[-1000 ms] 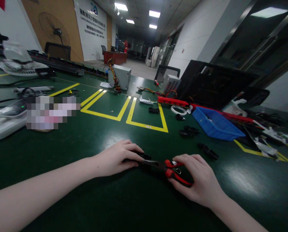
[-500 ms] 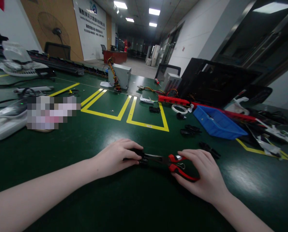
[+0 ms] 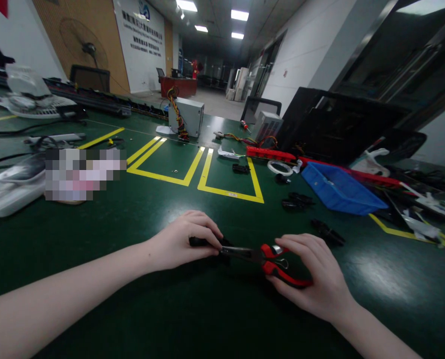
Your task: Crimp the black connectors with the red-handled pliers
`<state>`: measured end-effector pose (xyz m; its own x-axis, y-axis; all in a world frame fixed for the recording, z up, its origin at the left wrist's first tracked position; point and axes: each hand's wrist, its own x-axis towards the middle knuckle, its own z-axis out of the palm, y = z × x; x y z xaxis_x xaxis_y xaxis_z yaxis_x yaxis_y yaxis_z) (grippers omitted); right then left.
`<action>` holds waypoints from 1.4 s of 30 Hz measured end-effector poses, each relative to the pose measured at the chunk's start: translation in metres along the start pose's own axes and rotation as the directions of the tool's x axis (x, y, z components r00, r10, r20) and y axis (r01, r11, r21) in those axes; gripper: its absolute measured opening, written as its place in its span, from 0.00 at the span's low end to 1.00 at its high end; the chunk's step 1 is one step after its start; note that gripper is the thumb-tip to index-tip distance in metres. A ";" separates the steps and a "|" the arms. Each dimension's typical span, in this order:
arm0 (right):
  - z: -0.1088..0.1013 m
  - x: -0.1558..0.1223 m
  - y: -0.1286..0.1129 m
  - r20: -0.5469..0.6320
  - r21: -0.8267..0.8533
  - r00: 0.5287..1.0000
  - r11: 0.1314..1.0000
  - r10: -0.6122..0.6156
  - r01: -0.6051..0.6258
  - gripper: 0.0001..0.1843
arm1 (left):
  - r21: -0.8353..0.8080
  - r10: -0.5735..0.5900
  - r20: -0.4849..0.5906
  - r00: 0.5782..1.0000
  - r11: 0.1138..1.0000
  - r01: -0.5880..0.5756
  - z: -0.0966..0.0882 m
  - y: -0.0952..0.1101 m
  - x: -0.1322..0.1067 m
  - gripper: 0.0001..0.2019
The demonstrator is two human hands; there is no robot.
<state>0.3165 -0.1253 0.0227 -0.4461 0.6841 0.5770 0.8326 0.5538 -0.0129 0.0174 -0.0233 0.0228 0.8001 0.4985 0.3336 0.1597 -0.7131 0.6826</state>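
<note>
My right hand (image 3: 312,274) is closed round the red-and-black handles of a pair of needle-nose pliers (image 3: 269,262), whose long jaws point left. In my left hand (image 3: 188,239) a small black part (image 3: 198,242) is pinched between thumb and fingers; most of it is hidden, so its kind does not show. The jaw tips reach the left fingertips and the right end of that part. Whether they grip it I cannot tell. Both hands are over the green tabletop (image 3: 215,319).
To the right lie several black parts (image 3: 327,232) and a blue tray (image 3: 342,189). A grey power supply unit (image 3: 188,117) with coloured wires stands at the back. Yellow tape (image 3: 231,193) marks the table. A white device (image 3: 16,184) lies at left.
The black part has turned or shifted in my left fingers and shows less beyond the fingertips. The pliers have moved slightly down and right, their tips still at the left hand.
</note>
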 end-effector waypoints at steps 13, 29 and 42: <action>0.000 0.000 -0.004 0.006 0.058 1.000 0.998 0.028 -0.028 0.25 | -0.143 -0.050 -0.022 0.998 0.989 0.047 0.002 0.004 0.001 0.03; 0.000 0.003 0.002 0.102 0.070 0.991 0.993 0.083 -0.090 0.21 | -0.022 -0.166 -0.009 0.986 0.986 0.165 0.006 0.000 -0.002 0.21; 0.002 0.002 0.010 0.150 0.014 0.984 0.995 0.098 -0.101 0.20 | 0.003 -0.167 0.106 0.980 0.986 0.168 0.005 0.002 0.004 0.19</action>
<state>0.3229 -0.1178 0.0227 -0.4064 0.7988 0.4436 0.8690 0.4879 -0.0823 0.0236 -0.0254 0.0226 0.8187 0.5558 0.1440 0.2936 -0.6208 0.7269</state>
